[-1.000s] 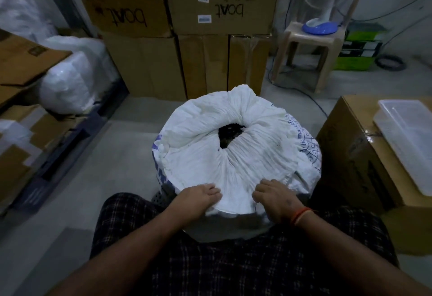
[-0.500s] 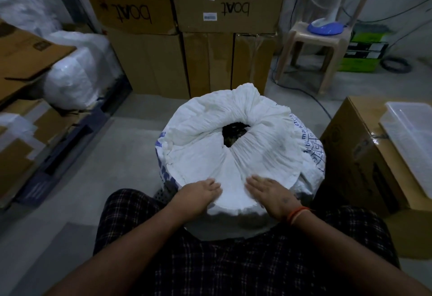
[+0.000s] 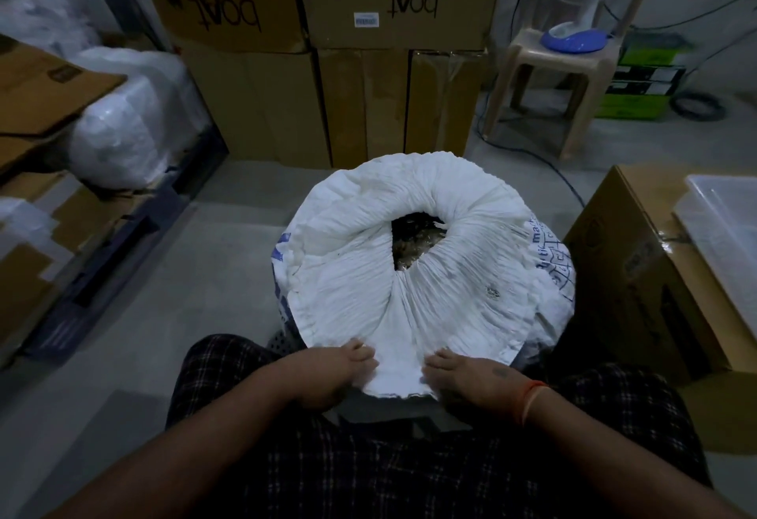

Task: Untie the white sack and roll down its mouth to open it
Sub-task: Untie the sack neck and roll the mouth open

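Head view of a white sack (image 3: 422,272) standing upright on the grey floor (image 3: 164,313), directly in front of a seated person's knees in checked trousers (image 3: 409,457). The sack's mouth is gathered in pleats around a small dark opening (image 3: 413,244) through which brownish contents show. The left hand (image 3: 327,375) and right hand (image 3: 471,383) grip the near edge of the sack's fabric, fingers curled closed on the folded-over rim, one at each side of a hanging flap. An orange wrist thread (image 3: 532,399) circles the right wrist. Stacked cardboard boxes (image 3: 368,47) stand behind the sack.
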A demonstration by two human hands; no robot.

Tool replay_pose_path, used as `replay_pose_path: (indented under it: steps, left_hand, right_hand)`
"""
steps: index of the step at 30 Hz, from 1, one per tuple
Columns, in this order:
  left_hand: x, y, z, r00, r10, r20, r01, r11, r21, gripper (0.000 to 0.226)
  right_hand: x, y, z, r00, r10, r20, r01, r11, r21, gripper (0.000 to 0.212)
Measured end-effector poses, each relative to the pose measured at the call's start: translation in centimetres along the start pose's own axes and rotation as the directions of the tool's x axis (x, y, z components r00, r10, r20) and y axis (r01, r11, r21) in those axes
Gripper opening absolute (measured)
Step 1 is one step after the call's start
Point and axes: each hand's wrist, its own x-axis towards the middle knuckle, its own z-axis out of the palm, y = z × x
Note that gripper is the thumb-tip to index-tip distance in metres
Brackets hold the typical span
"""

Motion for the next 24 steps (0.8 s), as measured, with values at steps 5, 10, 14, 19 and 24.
replay_pose_path:
  steps: [5,10,14,19,24]
  left_hand:
    - [0.8,-0.2,-5.3,0.827,-0.158,-0.539,-0.141,0.871,-0.471,0.063]
    - [5.3,-5.1,-11.4,0.597,-0.496,-0.631,-0.21,0.662,-0.719,0.043]
    - [8.9,-9.6,-15.5,0.593,-0.565,-0.573,-0.129,0.636,-0.761,0.037]
    - [13.0,-16.5,-16.7,0.662,-0.622,-0.418,0.035,0.583,-0.812,0.04]
    - [14.0,-18.8,-17.1,0.864,-0.437,-0.249,0.006,0.503,-0.864,0.056]
  right_hand:
    - [-0.4,1.4,-5.9,0.828,0.072,-0.556,0.111,0.951,0.288,0.05]
    - [2.2,7.8,-12.8,0.754,0.26,-0.603,0.168,0.811,0.561,0.027]
    - [4.5,14.0,-18.0,0.744,0.366,-0.559,0.138,0.735,0.664,0.028]
    - [8.2,21.3,-20.6,0.772,0.414,-0.483,-0.028,0.781,0.624,0.024]
    - [9.9,25.5,-20.9,0.857,0.446,-0.258,-0.214,0.764,0.609,0.041]
